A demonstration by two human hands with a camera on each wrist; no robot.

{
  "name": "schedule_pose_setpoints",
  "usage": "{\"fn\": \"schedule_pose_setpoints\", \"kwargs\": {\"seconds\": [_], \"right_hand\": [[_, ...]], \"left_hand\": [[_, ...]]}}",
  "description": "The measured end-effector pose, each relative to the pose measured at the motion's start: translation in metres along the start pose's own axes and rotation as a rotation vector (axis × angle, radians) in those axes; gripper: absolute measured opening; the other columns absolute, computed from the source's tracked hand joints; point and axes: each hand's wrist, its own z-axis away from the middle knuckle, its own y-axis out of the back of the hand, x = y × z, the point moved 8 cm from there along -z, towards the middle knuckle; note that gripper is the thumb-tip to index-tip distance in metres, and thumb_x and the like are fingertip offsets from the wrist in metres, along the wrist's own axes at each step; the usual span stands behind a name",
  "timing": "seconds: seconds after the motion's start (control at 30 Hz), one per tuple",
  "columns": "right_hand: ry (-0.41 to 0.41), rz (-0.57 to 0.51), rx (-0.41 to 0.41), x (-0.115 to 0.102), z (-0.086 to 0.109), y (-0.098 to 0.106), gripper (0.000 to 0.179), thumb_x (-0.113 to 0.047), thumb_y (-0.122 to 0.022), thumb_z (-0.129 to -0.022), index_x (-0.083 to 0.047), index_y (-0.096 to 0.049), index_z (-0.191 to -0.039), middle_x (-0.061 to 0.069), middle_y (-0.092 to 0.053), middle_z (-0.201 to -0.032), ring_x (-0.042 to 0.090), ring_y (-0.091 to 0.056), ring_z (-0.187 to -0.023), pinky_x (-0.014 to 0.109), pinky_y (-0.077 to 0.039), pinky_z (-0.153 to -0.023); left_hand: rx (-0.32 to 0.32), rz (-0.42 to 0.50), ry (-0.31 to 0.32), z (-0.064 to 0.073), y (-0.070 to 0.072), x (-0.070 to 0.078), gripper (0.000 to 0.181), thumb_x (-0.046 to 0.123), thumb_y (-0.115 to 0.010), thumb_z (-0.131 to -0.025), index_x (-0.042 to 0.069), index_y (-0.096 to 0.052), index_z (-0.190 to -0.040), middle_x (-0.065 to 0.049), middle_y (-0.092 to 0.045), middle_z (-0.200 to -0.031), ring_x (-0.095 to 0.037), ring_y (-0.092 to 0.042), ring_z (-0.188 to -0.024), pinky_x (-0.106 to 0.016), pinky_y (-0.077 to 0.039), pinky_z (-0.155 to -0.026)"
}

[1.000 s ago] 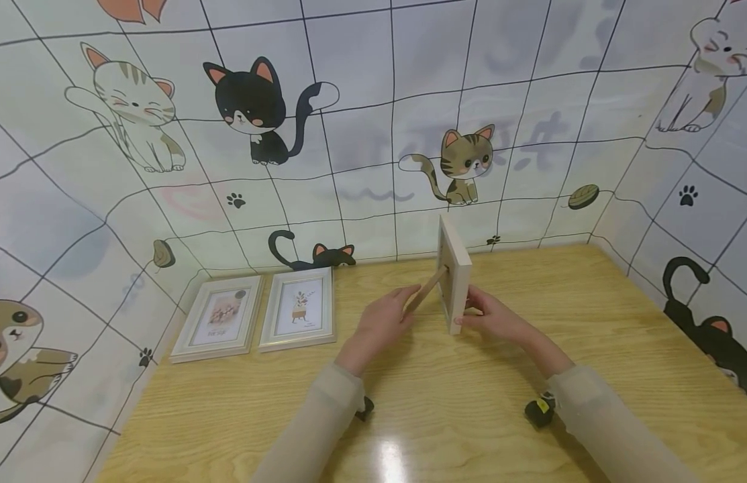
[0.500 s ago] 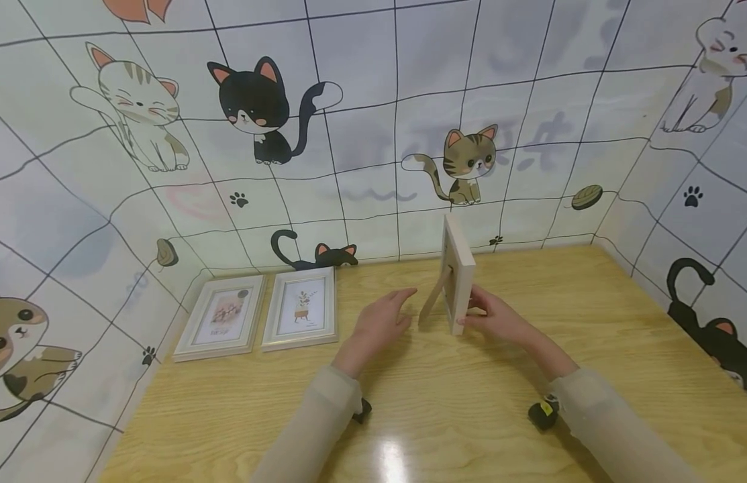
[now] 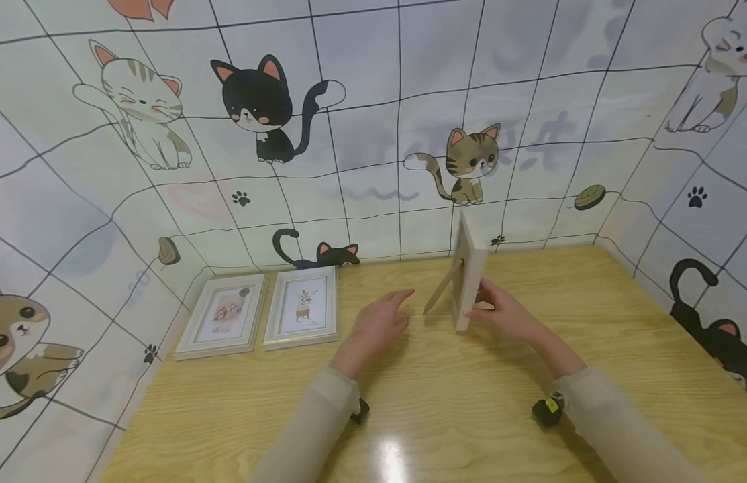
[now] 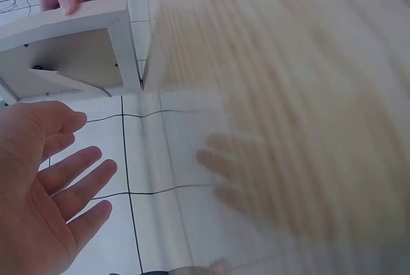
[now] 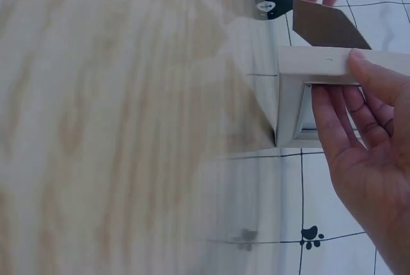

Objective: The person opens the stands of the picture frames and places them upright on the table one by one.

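A white picture frame [image 3: 472,282] stands upright near the back of the table, its back side turned to the left. From its back a brown stand leg [image 3: 441,290] is swung out, seen also as a brown flap [image 5: 330,25] in the right wrist view. My right hand [image 3: 507,314] grips the frame's near edge, thumb on the edge and fingers over the front side. My left hand [image 3: 378,329] hovers to the left of the stand leg, fingers relaxed and apart from it; its palm shows bare in the left wrist view.
Two white picture frames lie flat at the back left, one with a flower print [image 3: 226,308] and one with a potted-plant print [image 3: 303,307]. The wooden table [image 3: 445,416] ends against a wall [image 3: 373,168] covered with cat drawings.
The left hand has let go of the stand leg and drawn slightly left. The right hand has shifted the frame a little to the right and away, leg swung out.
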Motion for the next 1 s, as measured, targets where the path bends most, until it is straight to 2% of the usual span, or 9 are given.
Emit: {"fn": "schedule_pose_setpoints", "kwargs": {"seconds": [0.13, 0.23, 0.37, 0.47, 0.6, 0.7, 0.8, 0.87, 1.0], "right_hand": [[-0.008, 0.001, 0.028, -0.002, 0.001, 0.009, 0.066, -0.002, -0.066, -0.093, 0.007, -0.031, -0.149, 0.033, -0.052, -0.132, 0.000, -0.057, -0.105, 0.023, -0.057, -0.085], [-0.014, 0.014, 0.057, -0.003, 0.004, 0.015, 0.063, -0.002, -0.066, -0.093, 0.009, -0.034, -0.146, 0.032, -0.053, -0.127, -0.003, -0.057, -0.102, 0.020, -0.056, -0.083], [-0.023, 0.075, 0.116, -0.003, 0.009, 0.027, 0.055, -0.002, -0.068, -0.092, 0.011, -0.041, -0.138, 0.029, -0.057, -0.119, -0.006, -0.058, -0.098, 0.016, -0.054, -0.080], [-0.053, 0.140, 0.164, -0.001, 0.012, 0.036, 0.048, -0.005, -0.070, -0.091, 0.009, -0.047, -0.131, 0.025, -0.060, -0.116, 0.001, -0.060, -0.099, 0.015, -0.051, -0.079], [-0.101, 0.215, 0.224, 0.001, 0.016, 0.047, 0.042, -0.011, -0.070, -0.093, 0.007, -0.049, -0.125, 0.024, -0.061, -0.116, 0.023, -0.065, -0.105, 0.014, -0.050, -0.077], [-0.126, 0.256, 0.272, 0.002, 0.020, 0.055, 0.040, -0.014, -0.070, -0.093, 0.006, -0.050, -0.122, 0.025, -0.062, -0.117, 0.031, -0.065, -0.107, 0.013, -0.049, -0.075], [-0.142, 0.284, 0.313, 0.004, 0.024, 0.062, 0.039, -0.014, -0.070, -0.094, 0.005, -0.050, -0.120, 0.025, -0.062, -0.116, 0.024, -0.065, -0.103, 0.012, -0.048, -0.074], [-0.149, 0.292, 0.338, 0.006, 0.026, 0.066, 0.038, -0.014, -0.069, -0.094, 0.006, -0.049, -0.120, 0.025, -0.061, -0.116, 0.025, -0.065, -0.103, 0.011, -0.048, -0.074], [-0.164, 0.286, 0.388, 0.010, 0.030, 0.074, 0.041, -0.015, -0.068, -0.095, 0.007, -0.045, -0.121, 0.027, -0.059, -0.118, 0.043, -0.064, -0.108, 0.008, -0.045, -0.074]], "left_hand": [[0.008, -0.006, -0.003, 0.001, 0.000, -0.003, 0.056, 0.028, -0.060, -0.099, 0.029, -0.040, -0.152, -0.001, -0.052, -0.150, -0.016, -0.066, -0.101, -0.026, -0.050, -0.062], [0.008, -0.009, -0.003, 0.002, 0.001, -0.003, 0.056, 0.028, -0.060, -0.099, 0.028, -0.040, -0.152, -0.001, -0.052, -0.150, -0.018, -0.065, -0.113, -0.029, -0.054, -0.070], [0.006, -0.008, 0.000, 0.004, 0.003, -0.004, 0.056, 0.027, -0.060, -0.099, 0.028, -0.041, -0.152, -0.001, -0.052, -0.150, -0.018, -0.065, -0.113, -0.029, -0.054, -0.071], [0.008, -0.004, 0.003, 0.005, 0.004, -0.004, 0.055, 0.027, -0.060, -0.100, 0.028, -0.040, -0.152, -0.001, -0.052, -0.151, -0.017, -0.065, -0.105, -0.029, -0.054, -0.070], [0.010, -0.001, 0.004, 0.006, 0.004, -0.006, 0.055, 0.028, -0.059, -0.100, 0.028, -0.041, -0.152, -0.001, -0.052, -0.150, -0.016, -0.064, -0.097, -0.028, -0.052, -0.067], [0.011, -0.008, 0.002, 0.006, 0.003, -0.006, 0.055, 0.028, -0.059, -0.100, 0.028, -0.040, -0.152, -0.001, -0.052, -0.150, -0.017, -0.066, -0.104, -0.029, -0.055, -0.072], [0.010, -0.018, 0.000, 0.006, 0.002, -0.006, 0.055, 0.029, -0.059, -0.100, 0.028, -0.040, -0.152, -0.001, -0.052, -0.151, -0.019, -0.064, -0.118, -0.033, -0.057, -0.080], [0.008, -0.017, 0.001, 0.005, 0.002, -0.006, 0.055, 0.029, -0.059, -0.100, 0.028, -0.040, -0.152, -0.001, -0.051, -0.151, -0.021, -0.063, -0.122, -0.034, -0.058, -0.082], [0.003, -0.012, 0.007, 0.005, 0.001, -0.006, 0.055, 0.029, -0.059, -0.100, 0.028, -0.040, -0.152, -0.001, -0.051, -0.151, -0.021, -0.063, -0.122, -0.033, -0.057, -0.080]]}}
